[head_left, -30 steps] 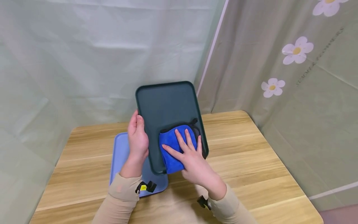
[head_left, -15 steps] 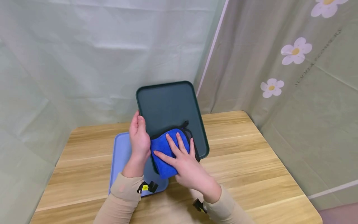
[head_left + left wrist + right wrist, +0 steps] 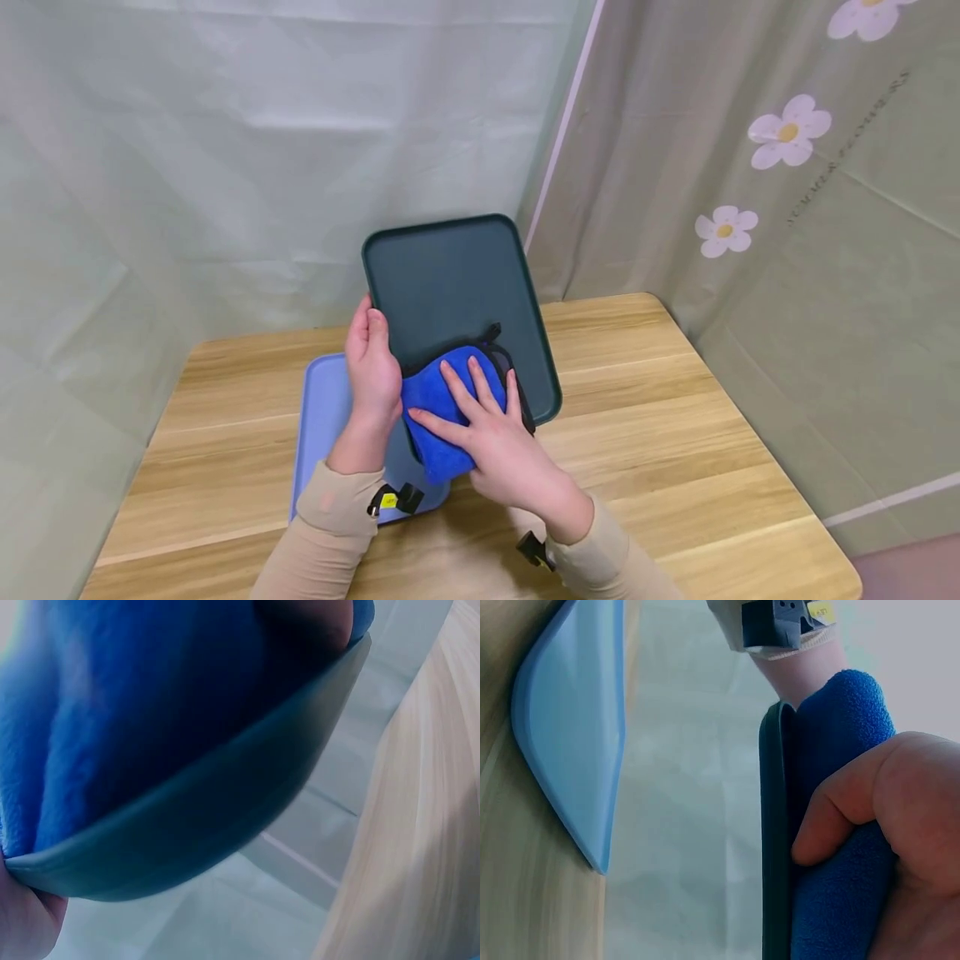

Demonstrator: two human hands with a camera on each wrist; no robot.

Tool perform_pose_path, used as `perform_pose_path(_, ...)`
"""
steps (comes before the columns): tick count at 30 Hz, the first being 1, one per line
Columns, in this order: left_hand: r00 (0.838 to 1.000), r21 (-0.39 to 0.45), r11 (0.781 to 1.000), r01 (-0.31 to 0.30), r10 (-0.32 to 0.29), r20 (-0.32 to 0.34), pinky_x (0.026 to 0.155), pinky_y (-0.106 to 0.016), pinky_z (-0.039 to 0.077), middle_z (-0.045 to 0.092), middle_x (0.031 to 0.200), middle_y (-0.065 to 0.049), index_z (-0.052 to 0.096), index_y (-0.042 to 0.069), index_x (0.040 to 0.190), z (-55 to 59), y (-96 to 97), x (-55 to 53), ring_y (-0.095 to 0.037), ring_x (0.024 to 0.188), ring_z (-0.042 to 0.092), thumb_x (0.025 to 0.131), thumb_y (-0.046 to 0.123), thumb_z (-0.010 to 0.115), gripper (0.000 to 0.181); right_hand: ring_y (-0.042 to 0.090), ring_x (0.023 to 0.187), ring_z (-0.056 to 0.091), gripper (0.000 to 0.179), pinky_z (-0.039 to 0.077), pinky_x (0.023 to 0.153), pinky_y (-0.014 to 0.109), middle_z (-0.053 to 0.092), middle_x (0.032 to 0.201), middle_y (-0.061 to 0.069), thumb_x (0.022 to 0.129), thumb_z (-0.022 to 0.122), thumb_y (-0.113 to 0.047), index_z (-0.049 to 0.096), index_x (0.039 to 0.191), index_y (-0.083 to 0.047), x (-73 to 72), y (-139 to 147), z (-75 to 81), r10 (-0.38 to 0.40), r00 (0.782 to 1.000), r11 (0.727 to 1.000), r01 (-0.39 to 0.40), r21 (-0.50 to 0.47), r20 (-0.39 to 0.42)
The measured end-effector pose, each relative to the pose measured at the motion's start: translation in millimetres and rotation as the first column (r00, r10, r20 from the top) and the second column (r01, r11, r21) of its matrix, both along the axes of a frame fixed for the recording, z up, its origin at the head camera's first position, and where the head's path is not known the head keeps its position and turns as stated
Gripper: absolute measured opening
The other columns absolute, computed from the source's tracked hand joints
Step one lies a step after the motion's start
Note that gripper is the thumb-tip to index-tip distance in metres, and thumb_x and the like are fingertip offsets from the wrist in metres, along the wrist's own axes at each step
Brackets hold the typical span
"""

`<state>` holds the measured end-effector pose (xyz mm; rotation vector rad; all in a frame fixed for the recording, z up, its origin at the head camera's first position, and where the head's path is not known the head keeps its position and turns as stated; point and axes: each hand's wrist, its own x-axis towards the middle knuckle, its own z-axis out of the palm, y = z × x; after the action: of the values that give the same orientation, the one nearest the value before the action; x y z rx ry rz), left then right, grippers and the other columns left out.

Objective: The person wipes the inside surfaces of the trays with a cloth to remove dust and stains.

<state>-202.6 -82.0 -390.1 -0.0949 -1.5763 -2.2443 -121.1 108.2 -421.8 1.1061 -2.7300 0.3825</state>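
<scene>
A dark green tray (image 3: 453, 283) is held up at a tilt above the table, its inside facing the head camera. My left hand (image 3: 373, 362) grips it by the left edge, thumb on the inner side and fingers behind. Spread over a folded blue cloth (image 3: 431, 400), my right hand (image 3: 506, 446) presses it on the tray's lower part with straight fingers. The cloth has a black border and a small black loop, and it laps over the tray's lower left rim. In the right wrist view the bent thumb (image 3: 840, 799) lies against the cloth beside the rim.
A light blue tray (image 3: 322, 417) lies on the wooden table (image 3: 675, 458) below, partly hidden by the left arm and the green tray. Pale curtains (image 3: 262, 150) hang behind and to the right, with printed flowers on the right one.
My right hand has slid the cloth left and slightly down across the green tray toward my left hand, mostly in the first half second. The left hand and tray stay nearly still.
</scene>
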Motion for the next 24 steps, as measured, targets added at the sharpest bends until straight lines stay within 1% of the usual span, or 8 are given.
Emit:
perform_pose_path(4, 1.0, 0.001, 1.0, 0.003, -0.003, 0.001, 0.122, -0.039, 0.036, 0.052, 0.159, -0.007, 0.041, 0.006, 0.163, 0.3, -2.9, 1.2, -0.021, 0.146, 0.046, 0.117, 0.029, 0.041, 0.051, 0.039, 0.161, -0.019, 0.117, -0.002, 0.115, 0.083, -0.011, 0.179, 0.003, 0.072, 0.082, 0.007, 0.036, 0.166, -0.045, -0.5, 3, 0.8, -0.001, 1.0, 1.0, 0.001, 0.015, 0.013)
perform_pose_path(8, 1.0, 0.006, 1.0, 0.004, -0.004, 0.008, 0.12, -0.037, 0.039, 0.053, 0.158, -0.007, 0.043, 0.006, 0.163, 0.2, -4.6, 1.6, -0.022, 0.144, 0.048, 0.118, 0.029, 0.041, 0.051, 0.036, 0.161, -0.021, 0.117, -0.004, 0.116, 0.082, -0.011, 0.179, 0.001, 0.072, 0.079, 0.009, 0.036, 0.165, -0.047, -0.7, 6, 1.1, -0.002, 0.999, 1.0, 0.002, 0.02, 0.042)
perform_pose_path(12, 1.0, 0.0, 1.0, -0.008, 0.008, 0.017, 0.122, -0.037, 0.037, 0.051, 0.16, -0.009, 0.041, 0.004, 0.163, -0.3, -5.8, 0.3, -0.022, 0.146, 0.046, 0.118, 0.027, 0.041, 0.051, 0.036, 0.161, -0.02, 0.118, -0.004, 0.116, 0.082, -0.012, 0.179, 0.001, 0.072, 0.078, 0.011, 0.035, 0.166, -0.047, -1.6, 10, -0.2, -0.006, 0.999, 1.0, 0.005, 0.012, 0.048)
perform_pose_path(16, 0.999, -0.007, 1.0, -0.021, 0.022, 0.024, 0.123, -0.035, 0.034, 0.047, 0.163, -0.01, 0.037, 0.001, 0.164, 0.5, -7.2, -0.6, -0.022, 0.149, 0.042, 0.118, 0.025, 0.04, 0.052, 0.038, 0.161, -0.018, 0.12, -0.005, 0.117, 0.082, -0.013, 0.179, 0.001, 0.072, 0.078, 0.012, 0.034, 0.166, -0.047, -3.7, 16, -1.7, -0.024, 0.999, 1.0, 0.024, 0.0, 0.043)
perform_pose_path(24, 0.999, 0.009, 1.0, -0.03, 0.03, 0.019, 0.119, -0.032, 0.038, 0.051, 0.159, -0.012, 0.04, 0.002, 0.163, 1.6, -11.0, -2.0, -0.023, 0.145, 0.047, 0.118, 0.025, 0.041, 0.051, 0.037, 0.162, -0.018, 0.123, -0.006, 0.117, 0.08, -0.013, 0.179, 0.0, 0.07, 0.075, 0.014, 0.032, 0.166, -0.05, -8.6, 27, -5.2, -0.067, 0.996, 0.997, 0.069, -0.026, 0.058)
